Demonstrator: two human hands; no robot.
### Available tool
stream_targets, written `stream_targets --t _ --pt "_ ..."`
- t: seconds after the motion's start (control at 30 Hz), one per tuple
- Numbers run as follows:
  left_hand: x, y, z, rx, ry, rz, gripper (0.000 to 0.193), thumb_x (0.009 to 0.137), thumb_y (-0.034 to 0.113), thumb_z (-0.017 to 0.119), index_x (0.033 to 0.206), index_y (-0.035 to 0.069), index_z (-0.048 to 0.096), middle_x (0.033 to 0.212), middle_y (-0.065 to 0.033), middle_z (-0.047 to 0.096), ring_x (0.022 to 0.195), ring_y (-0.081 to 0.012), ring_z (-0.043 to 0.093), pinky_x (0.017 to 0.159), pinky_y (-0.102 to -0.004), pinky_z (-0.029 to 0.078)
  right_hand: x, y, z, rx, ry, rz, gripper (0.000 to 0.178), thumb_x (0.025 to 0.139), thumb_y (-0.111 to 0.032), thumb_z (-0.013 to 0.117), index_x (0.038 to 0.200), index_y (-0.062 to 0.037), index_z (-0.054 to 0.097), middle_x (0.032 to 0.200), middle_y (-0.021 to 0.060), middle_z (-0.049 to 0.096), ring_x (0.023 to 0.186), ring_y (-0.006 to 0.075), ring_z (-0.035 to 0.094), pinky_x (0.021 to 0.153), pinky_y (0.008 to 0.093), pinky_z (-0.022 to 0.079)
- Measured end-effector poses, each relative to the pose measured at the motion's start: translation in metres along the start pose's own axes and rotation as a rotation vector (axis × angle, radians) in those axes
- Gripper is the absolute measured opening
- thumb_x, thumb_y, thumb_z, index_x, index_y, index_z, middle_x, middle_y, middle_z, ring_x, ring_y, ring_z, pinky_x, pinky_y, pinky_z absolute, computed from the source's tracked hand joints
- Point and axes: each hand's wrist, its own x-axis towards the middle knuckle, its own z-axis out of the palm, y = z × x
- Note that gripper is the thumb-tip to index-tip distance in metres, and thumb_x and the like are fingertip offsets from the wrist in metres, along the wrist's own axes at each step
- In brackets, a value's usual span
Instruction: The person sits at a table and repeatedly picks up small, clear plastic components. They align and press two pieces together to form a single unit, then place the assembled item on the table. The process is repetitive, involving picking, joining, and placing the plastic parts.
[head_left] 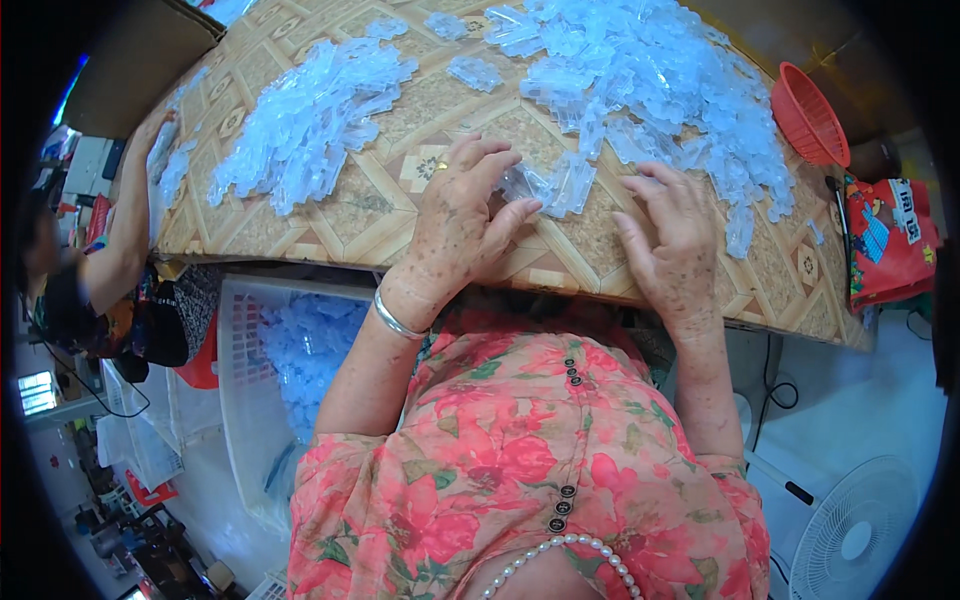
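Small clear plastic pieces (562,186) lie on the patterned tabletop between my two hands. My left hand (462,205) is low over the table with its thumb and fingers apart, right beside these pieces. The thumb tip is close to their edge; whether it touches them I cannot tell. To the right, my right hand (672,240) hovers with bent fingers and thumb apart, nothing visible in it. Beyond it spreads a large heap of clear plastic pieces (650,75). A smaller heap of the same pieces (310,120) lies left of my left hand.
A red plastic basket (812,115) and a red printed bag (890,240) are at the table's right edge. Below the table's left side stands a white crate (240,400) with more pieces. A co-worker's arm (125,220) reaches in at left. A fan (855,535) stands lower right.
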Motion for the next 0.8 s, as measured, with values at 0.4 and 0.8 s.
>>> stream_targets --t 0.4,0.8 --pt "-0.031 0.002 -0.010 0.066 0.062 0.018 0.059 0.076 0.030 0.088 0.124 0.003 0.067 0.116 -0.0166 0.066 0.108 -0.0375 0.061 0.093 -0.0462 0.050 -0.007 -0.017 0.011 0.120 -0.109 -0.011 0.025 0.081 -0.013 0.079 0.103 -0.0059 0.072 0.115 0.0114 0.066 0.109 0.0326 0.060 0.099 0.0469 0.044" --pt "-0.023 0.006 0.000 0.260 0.187 -0.121 0.077 0.078 0.027 0.085 0.140 -0.003 0.052 0.115 -0.0181 0.067 0.106 -0.0348 0.062 0.093 -0.0450 0.050 -0.013 -0.024 0.006 0.120 -0.072 0.023 0.036 0.080 -0.016 0.080 0.113 -0.0055 0.069 0.115 0.0122 0.067 0.111 0.0328 0.061 0.099 0.0456 0.044"
